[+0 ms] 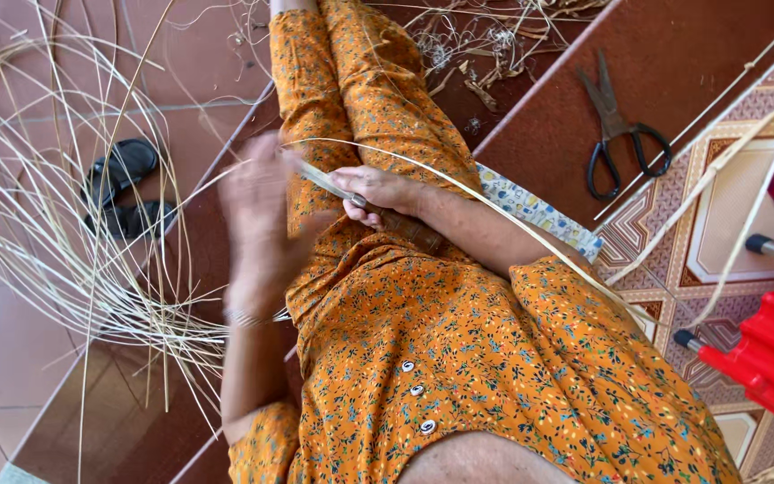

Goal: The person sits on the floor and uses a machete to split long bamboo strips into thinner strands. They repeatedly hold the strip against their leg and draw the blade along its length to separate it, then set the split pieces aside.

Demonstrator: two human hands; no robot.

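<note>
My right hand (pixel 378 191) grips a knife (pixel 326 182) with a brown wooden handle, its blade pointing left over my lap. My left hand (pixel 257 211) is blurred with motion, just left of the blade, and closes on a thin pale cane strip (pixel 459 184). The strip passes across the blade and arches to the right, over my right forearm, toward the patterned mat. Both hands are above my orange flowered dress (pixel 459 358).
A loose fan of long cane strips (pixel 64 260) spreads over the tiled floor at left, near black sandals (pixel 123 188). Black-handled scissors (pixel 624 134) lie on the brown step at upper right. A red plastic stool (pixel 772 345) stands at right on a patterned mat (pixel 727 206). Cane scraps (pixel 485 45) litter the top.
</note>
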